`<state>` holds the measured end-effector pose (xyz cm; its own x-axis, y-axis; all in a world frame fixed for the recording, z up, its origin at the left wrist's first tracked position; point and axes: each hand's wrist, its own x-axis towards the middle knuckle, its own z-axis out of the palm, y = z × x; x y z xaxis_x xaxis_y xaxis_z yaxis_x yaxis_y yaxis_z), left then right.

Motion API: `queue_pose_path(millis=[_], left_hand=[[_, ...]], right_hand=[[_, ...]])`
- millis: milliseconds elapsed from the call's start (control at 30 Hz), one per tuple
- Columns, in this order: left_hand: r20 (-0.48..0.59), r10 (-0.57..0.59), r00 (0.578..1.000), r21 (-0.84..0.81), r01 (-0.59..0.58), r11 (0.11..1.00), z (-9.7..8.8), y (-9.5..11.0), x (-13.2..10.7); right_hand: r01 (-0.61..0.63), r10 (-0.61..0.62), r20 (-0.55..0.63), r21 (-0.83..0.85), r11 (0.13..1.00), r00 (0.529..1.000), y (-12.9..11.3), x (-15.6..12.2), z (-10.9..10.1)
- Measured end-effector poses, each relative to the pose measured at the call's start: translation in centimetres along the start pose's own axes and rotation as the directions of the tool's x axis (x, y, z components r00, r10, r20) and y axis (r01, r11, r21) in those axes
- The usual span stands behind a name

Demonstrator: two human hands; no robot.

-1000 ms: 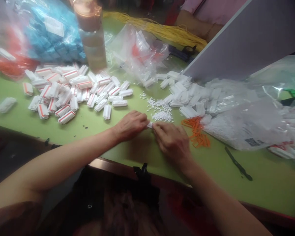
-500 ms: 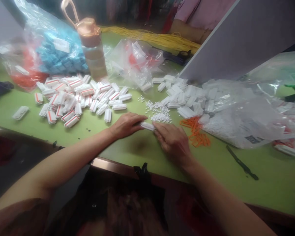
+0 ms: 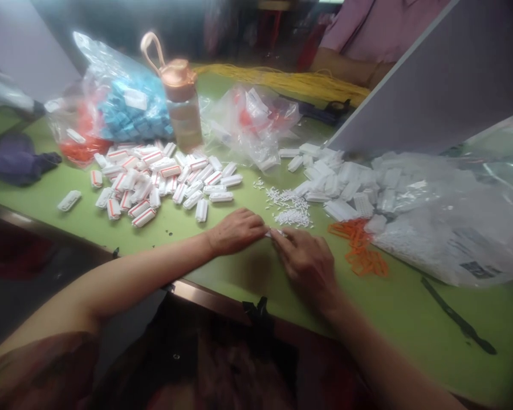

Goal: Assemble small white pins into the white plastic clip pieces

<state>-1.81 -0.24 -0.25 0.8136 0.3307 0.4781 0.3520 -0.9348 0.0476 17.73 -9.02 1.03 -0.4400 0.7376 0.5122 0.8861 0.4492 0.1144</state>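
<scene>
My left hand and my right hand meet over the green table, fingertips pinched on a small white plastic piece. Most of that piece is hidden by the fingers. Just beyond them lies a heap of tiny white pegs. Beside my right hand are loose orange plastic strips, and behind these rises a pile of white plastic parts. Past my left hand spreads a pile of white blocks, many with a red-orange stripe.
A bottle stands at the back near a bag of blue pieces. Clear plastic bags cover the right side. A dark strap-like tool lies front right. Behind a grey panel sits another person in a pink sleeve.
The camera view has swung left, so the table's contents appear shifted right and slightly lower. My fingers have closed further over the white piece, which now shows less.
</scene>
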Motion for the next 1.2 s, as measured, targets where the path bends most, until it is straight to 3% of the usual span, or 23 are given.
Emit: queue_pose_path(millis=[167,300,467,533,633,767,900,967,1033,1200], left_hand=[[-0.089,-0.143,0.986,-0.083,0.136,0.987,-0.8,-0.8,-0.6],[-0.274,-0.296,0.915,-0.035,0.298,0.954,-3.5,-4.4,-1.6],[-0.197,-0.452,0.87,0.052,0.47,0.881,-6.0,-9.6,-2.9],[-0.163,-0.475,0.865,0.029,0.485,0.874,-6.3,-10.5,-3.2],[-0.253,-0.449,0.857,-0.022,0.459,0.888,-6.2,-10.3,-2.8],[-0.243,-0.403,0.882,-0.04,0.406,0.913,-4.5,-8.2,0.8],[0.027,-0.373,0.928,-0.092,0.373,0.923,-1.3,-5.0,7.0],[0.145,-0.426,0.893,-0.115,0.443,0.889,0.5,-3.7,9.9],[0.208,-0.516,0.831,-0.124,0.546,0.829,2.0,-3.0,12.2],[0.237,-0.591,0.771,-0.138,0.629,0.765,3.7,-3.7,14.8]], right_hand=[[-0.081,0.087,-0.063,0.088,0.993,0.994,0.3,-0.3,0.4],[-0.128,0.14,-0.081,0.139,0.982,0.987,0.6,-0.3,0.7],[-0.126,0.135,-0.04,0.179,0.976,0.99,0.8,-0.4,1.2],[-0.142,0.152,-0.038,0.191,0.971,0.988,0.8,-0.6,1.3],[-0.16,0.166,-0.01,0.215,0.963,0.986,0.8,-0.6,1.3],[-0.174,0.172,0.029,0.264,0.949,0.985,0.7,-0.4,1.1],[-0.193,0.197,0.015,0.295,0.936,0.98,0.8,-0.3,1.2],[-0.191,0.198,0.007,0.302,0.934,0.98,0.8,-0.3,1.3],[-0.191,0.196,0.017,0.31,0.931,0.981,0.9,-0.3,1.3],[-0.214,0.207,0.056,0.326,0.921,0.977,0.9,-0.3,1.0]])
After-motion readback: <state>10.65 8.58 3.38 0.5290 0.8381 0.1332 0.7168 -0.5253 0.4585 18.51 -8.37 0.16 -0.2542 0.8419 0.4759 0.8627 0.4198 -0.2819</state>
